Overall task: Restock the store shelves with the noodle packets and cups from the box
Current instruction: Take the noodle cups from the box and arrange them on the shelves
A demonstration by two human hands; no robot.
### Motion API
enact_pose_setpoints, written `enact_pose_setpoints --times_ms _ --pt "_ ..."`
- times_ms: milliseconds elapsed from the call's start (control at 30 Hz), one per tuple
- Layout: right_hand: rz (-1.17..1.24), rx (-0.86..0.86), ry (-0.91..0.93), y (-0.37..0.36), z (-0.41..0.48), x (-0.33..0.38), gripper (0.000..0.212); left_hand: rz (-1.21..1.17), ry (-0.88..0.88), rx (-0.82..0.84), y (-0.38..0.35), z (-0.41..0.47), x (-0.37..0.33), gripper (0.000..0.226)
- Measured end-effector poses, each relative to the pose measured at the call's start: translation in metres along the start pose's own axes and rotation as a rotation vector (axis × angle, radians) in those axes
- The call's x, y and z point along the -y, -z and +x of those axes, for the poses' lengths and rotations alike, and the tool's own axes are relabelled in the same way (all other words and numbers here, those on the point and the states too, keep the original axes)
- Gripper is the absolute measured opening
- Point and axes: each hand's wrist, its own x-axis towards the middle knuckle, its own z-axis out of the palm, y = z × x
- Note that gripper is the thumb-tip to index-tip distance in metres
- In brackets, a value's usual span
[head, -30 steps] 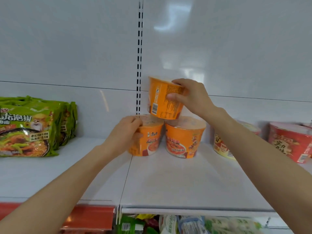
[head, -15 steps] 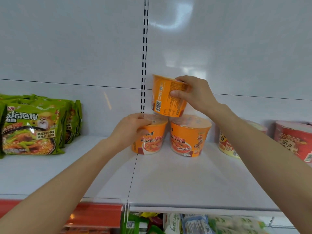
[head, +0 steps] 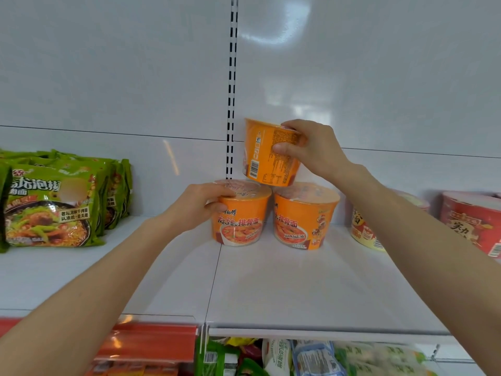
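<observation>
The white metal shelf (head: 271,289) carries two round orange noodle cups with foil lids, standing upright and side by side near the back panel. The left hand (head: 200,207) grips the left orange cup (head: 241,221) at its upper rim: fingers curled over the lid edge, thumb against the side wall. The right orange cup (head: 303,215) stands just beside it, not touched by either hand.

The right hand (head: 311,147) grips a third orange noodle cup (head: 268,156), fingers hooked over its top and thumb pressed on the printed side wall. This cup is slightly tilted, barcode facing forward, with its base at the lids of the two lower cups, over the gap between them. Whether it bears on them cannot be told.

A row of green noodle packets (head: 54,204) stands at the shelf's left end, and a red noodle cup (head: 471,223) at the right.
</observation>
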Motion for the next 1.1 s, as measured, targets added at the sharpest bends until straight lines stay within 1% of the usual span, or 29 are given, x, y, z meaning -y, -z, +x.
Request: enact_pose_setpoints --times_ms 200,233,267,300,333,367,433,467,533,633,700,733,767,800,867,900,933,967,1033,1100 --pt "-0.002 0.006 -0.011 -0.001 -0.002 -0.002 0.046 -0.019 0.036 0.076 0.009 0.001 0.003 0.034" --pt "-0.001 0.005 -0.009 0.0 -0.002 -0.002 0.046 -0.023 0.057 0.091 0.011 0.001 0.0 0.039" --pt "0.0 0.004 -0.006 0.001 -0.003 -0.001 0.046 -0.041 0.097 0.105 0.013 0.002 -0.005 0.052" --pt "0.002 0.0 -0.001 0.002 -0.003 0.001 0.046 -0.073 0.137 0.09 0.015 0.003 -0.013 0.07" --pt "0.006 -0.005 0.008 0.003 -0.004 0.004 0.046 -0.115 0.177 0.04 0.016 0.006 -0.02 0.086" --pt "0.016 -0.013 0.017 0.005 -0.005 0.007 0.045 -0.182 0.206 -0.04 0.016 0.01 -0.029 0.097" --pt "0.038 -0.028 0.05 0.009 -0.006 0.014 0.044 -0.358 0.253 -0.18 0.015 0.019 -0.046 0.108" --pt "0.057 -0.027 0.068 0.01 -0.007 0.018 0.043 -0.444 0.246 -0.207 0.015 0.024 -0.053 0.108" --pt "0.098 -0.014 0.093 0.012 -0.01 0.023 0.042 -0.557 0.193 -0.233 0.013 0.031 -0.063 0.098" --pt "0.221 -0.029 0.04 0.016 -0.014 0.02 0.04 -0.554 0.174 -0.331 0.013 0.032 -0.064 0.086" --pt "0.34 -0.097 -0.04 0.021 -0.019 0.008 0.033 -0.537 0.199 -0.385 0.014 0.029 -0.059 0.084" --pt "0.332 -0.124 -0.078 0.022 -0.022 -0.001 0.031 -0.53 0.216 -0.413 0.014 0.027 -0.057 0.085" --pt "0.256 -0.115 -0.117 0.02 -0.026 -0.011 0.031 -0.527 0.227 -0.441 0.015 0.025 -0.054 0.085" --pt "0.119 -0.048 -0.15 0.016 -0.029 -0.021 0.033 -0.529 0.233 -0.465 0.015 0.024 -0.053 0.084" --pt "-0.167 0.224 -0.216 -0.001 -0.037 -0.035 0.049 -0.549 0.242 -0.496 0.015 0.022 -0.051 0.078" --pt "-0.273 0.35 -0.236 -0.009 -0.041 -0.04 0.056 -0.558 0.247 -0.508 0.015 0.022 -0.05 0.077" --pt "-0.341 0.431 -0.234 -0.015 -0.045 -0.042 0.058 -0.561 0.249 -0.517 0.014 0.022 -0.051 0.076" --pt "-0.374 0.472 -0.214 -0.019 -0.047 -0.043 0.055 -0.561 0.251 -0.523 0.013 0.022 -0.05 0.076" --pt "-0.388 0.503 -0.168 -0.017 -0.05 -0.044 0.046 -0.566 0.245 -0.524 0.012 0.022 -0.05 0.079" --pt "-0.407 0.548 -0.128 -0.009 -0.051 -0.045 0.042 -0.575 0.243 -0.523 0.011 0.023 -0.049 0.082"
